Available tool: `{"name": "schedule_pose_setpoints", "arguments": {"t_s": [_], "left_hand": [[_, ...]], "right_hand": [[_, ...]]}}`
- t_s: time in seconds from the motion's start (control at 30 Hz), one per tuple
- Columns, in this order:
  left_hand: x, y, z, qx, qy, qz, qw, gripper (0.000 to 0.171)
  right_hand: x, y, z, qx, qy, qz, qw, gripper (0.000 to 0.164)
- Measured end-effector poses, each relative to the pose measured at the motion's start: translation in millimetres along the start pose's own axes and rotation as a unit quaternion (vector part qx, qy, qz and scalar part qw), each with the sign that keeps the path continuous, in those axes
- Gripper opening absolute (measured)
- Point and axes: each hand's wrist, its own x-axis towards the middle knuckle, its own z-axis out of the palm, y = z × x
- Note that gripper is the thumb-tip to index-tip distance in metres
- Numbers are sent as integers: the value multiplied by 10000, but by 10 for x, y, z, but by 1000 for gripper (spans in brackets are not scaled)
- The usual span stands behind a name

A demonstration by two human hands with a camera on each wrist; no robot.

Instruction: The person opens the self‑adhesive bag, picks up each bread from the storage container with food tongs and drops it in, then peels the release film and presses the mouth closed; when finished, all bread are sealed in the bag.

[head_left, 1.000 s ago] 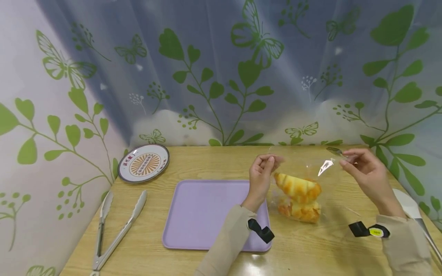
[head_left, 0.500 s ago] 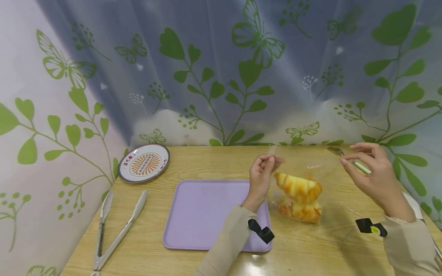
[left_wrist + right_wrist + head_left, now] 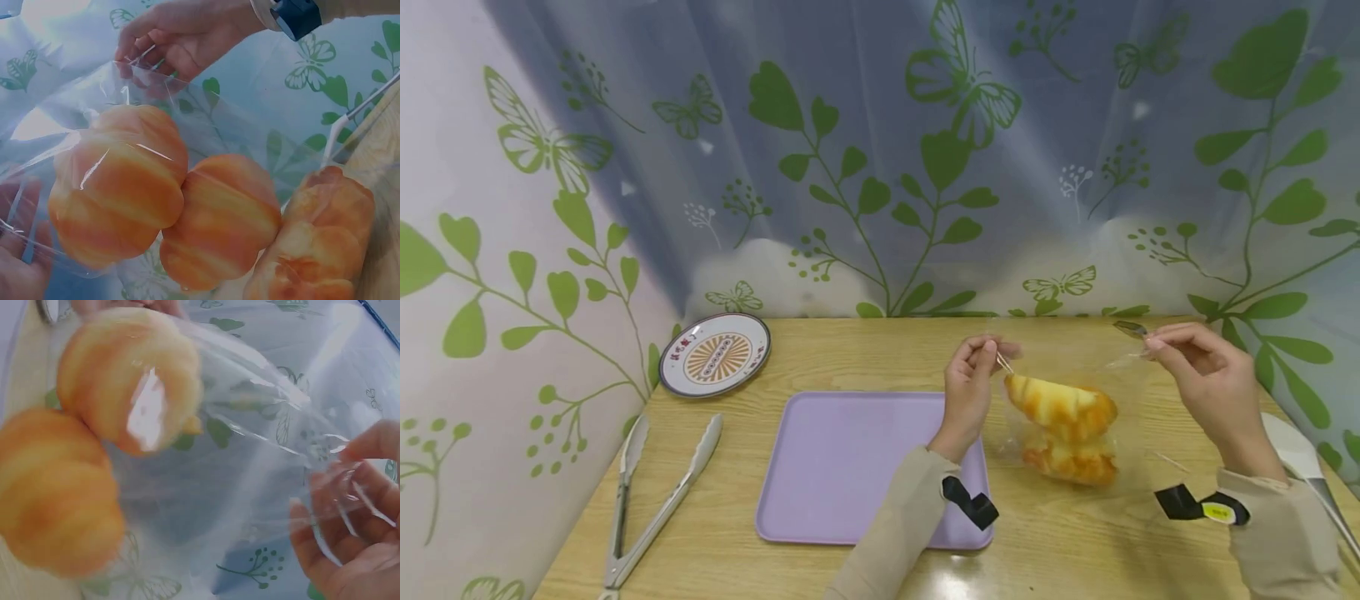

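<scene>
A clear plastic bag [image 3: 262, 394] hangs between my two hands, over the table to the right of the tray. Inside it are croissant-like breads [image 3: 1063, 408], golden brown and stacked one above another. My left hand [image 3: 970, 387] pinches the bag's upper left edge between thumb and fingers. On the other side, my right hand [image 3: 1213, 383] pinches the upper right part of the film with thumb and index finger. The right wrist view shows the film gathered at the right fingertips [image 3: 350, 450]. A fork [image 3: 1129, 327] lies behind the right hand, its handle hidden.
A purple tray [image 3: 827, 467] lies left of the bag, partly under the left forearm. Metal tongs [image 3: 658, 521] lie spread at the left, below a patterned plate [image 3: 715, 356]. A white-headed utensil [image 3: 1291, 442] is by the right wrist. Patterned fabric [image 3: 880, 167] stands behind.
The right hand moved off to the right with its fingers spread, then came back and pinches the film. The bag with the breads has shifted slightly right. The left hand stays nearly in place.
</scene>
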Motion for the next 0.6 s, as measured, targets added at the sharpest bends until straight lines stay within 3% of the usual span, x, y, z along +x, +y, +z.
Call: {"name": "schedule_pose_setpoints", "arguments": {"t_s": [0.1,0.2,0.3,0.4,0.6], "left_hand": [[-18,-27,-39,-199,-159,-143,9996,38],[-42,-50,-63,-346,-498,-410,9973,48],[-61,-57,-57,-109,-764,-620,9951,65],[-65,-53,-34,223,-817,-764,9935,70],[-79,-65,-14,34,-722,-748,9946,72]], "right_hand": [[11,-27,-7,-979,-49,439,9942,10],[20,-38,-20,-1605,-170,537,9854,13],[25,-41,-37,-1763,-262,549,9824,18],[27,-43,-57,-1875,-352,611,9797,19],[28,-48,-72,-1680,-281,704,9829,14]]}}
